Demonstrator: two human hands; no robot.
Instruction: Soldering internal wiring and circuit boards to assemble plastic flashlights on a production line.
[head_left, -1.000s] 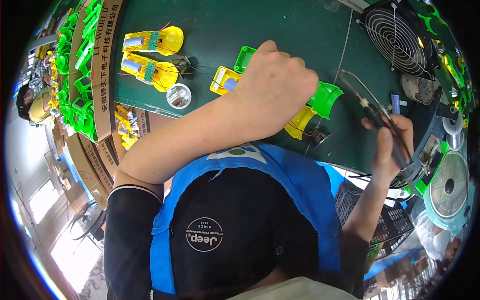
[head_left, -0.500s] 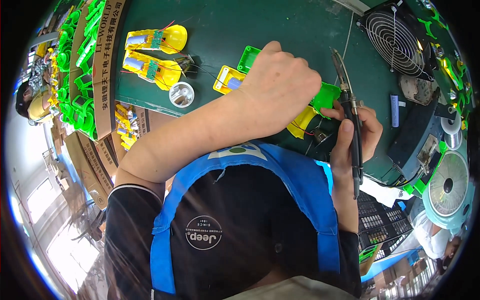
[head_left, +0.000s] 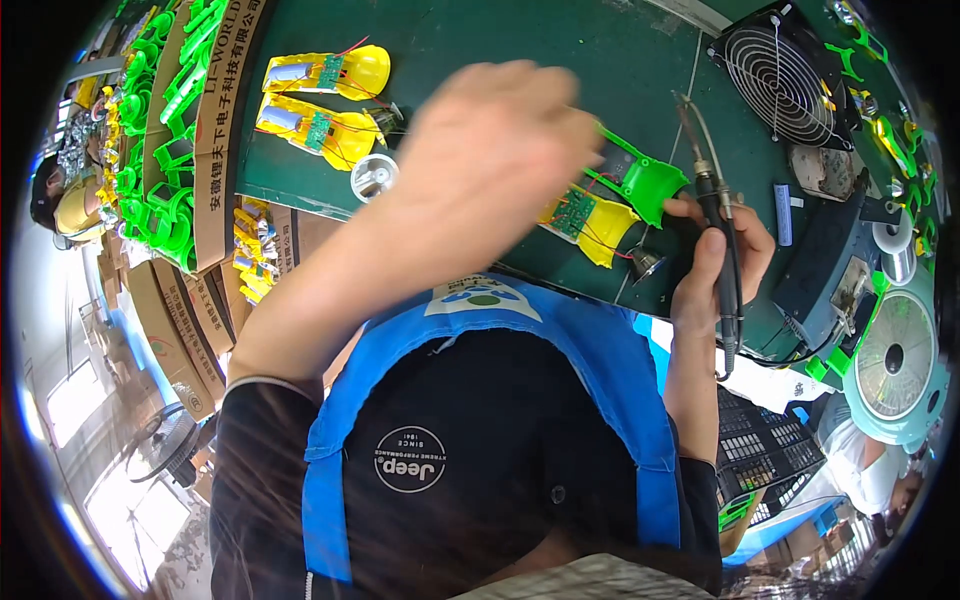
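Observation:
My left hand (head_left: 500, 130) is raised over the bench and smeared by motion; its fingers are hidden from me. Partly under it lies a yellow plastic housing half (head_left: 608, 228) with a green circuit board (head_left: 573, 212) and thin red wires. A small shiny lamp cup (head_left: 646, 263) hangs at its wired end. Beside it, a green housing half (head_left: 655, 188) touches or nearly touches a fingertip of my right hand (head_left: 735, 250). That hand is closed around a soldering iron (head_left: 722, 215), its tip pointing to the far side.
Two yellow housings (head_left: 345, 138) with batteries and boards lie at left, near a round metal tin (head_left: 374, 177). At right are a black fan (head_left: 785, 75), a blue battery cell (head_left: 783, 215), a dark soldering station (head_left: 830, 265) and a solder spool (head_left: 898, 262). A cardboard box (head_left: 226, 130) holds green parts.
My left hand has swung left and away from the green housing, uncovering more of the yellow housing and its board. My right hand with the soldering iron has shifted slightly right.

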